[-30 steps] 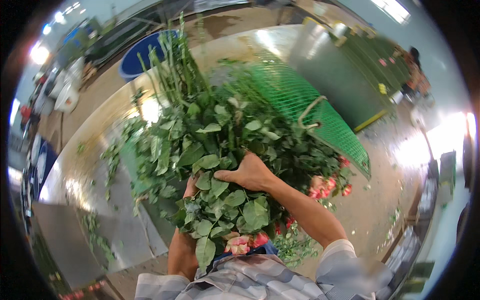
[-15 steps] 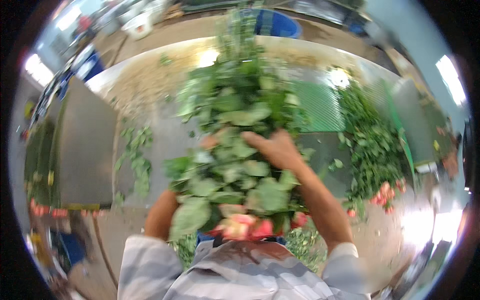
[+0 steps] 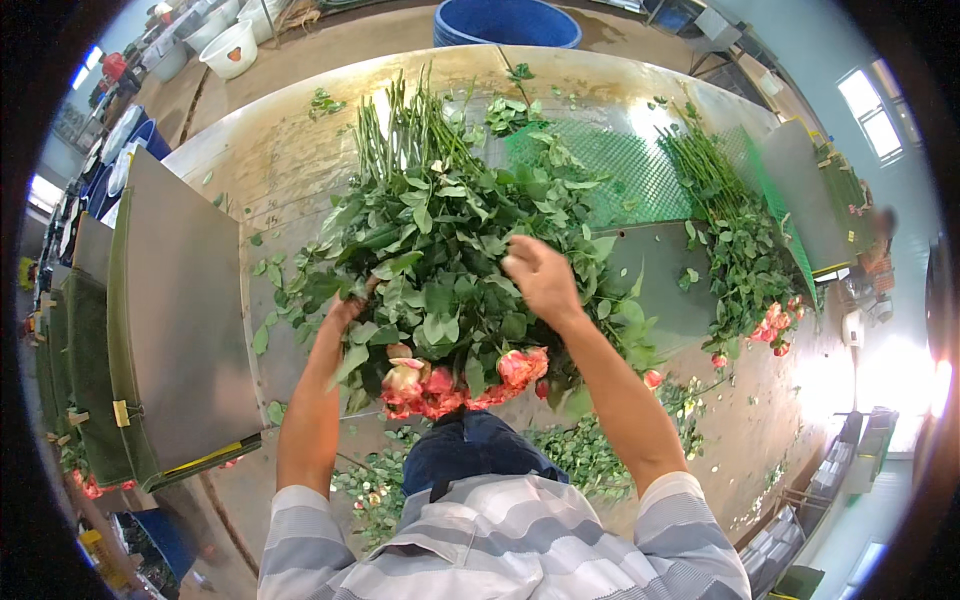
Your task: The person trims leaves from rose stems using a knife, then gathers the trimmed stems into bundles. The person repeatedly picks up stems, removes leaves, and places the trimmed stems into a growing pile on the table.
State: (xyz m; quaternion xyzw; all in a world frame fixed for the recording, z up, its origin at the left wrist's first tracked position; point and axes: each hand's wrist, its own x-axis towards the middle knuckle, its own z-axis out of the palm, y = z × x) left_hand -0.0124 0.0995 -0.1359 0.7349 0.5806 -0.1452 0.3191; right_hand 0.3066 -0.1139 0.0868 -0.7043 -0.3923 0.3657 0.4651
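Observation:
A big bunch of roses (image 3: pixel 440 300) lies across the table in front of me, with pink-red blooms hanging over the near edge and green stems pointing away. My left hand (image 3: pixel 348 307) grips the bunch at its left side, its fingers partly hidden by leaves. Against the right side of the leaves is my right hand (image 3: pixel 545 280), fingers curled inward; what they hold, if anything, does not show. A second bunch of roses (image 3: pixel 745 240) lies farther right, its blooms toward me.
Green mesh (image 3: pixel 630 180) covers part of the metal table (image 3: pixel 290 150). An upright grey panel (image 3: pixel 185 320) bounds the left side. Loose leaves and stems lie on the floor around my legs. Beyond the table stands a blue tub (image 3: pixel 505 22), with white buckets (image 3: pixel 230 50) at far left.
The bunch has come down and spread out wider on the table. My left hand has come into view at its left side. My right hand's fingers have curled in.

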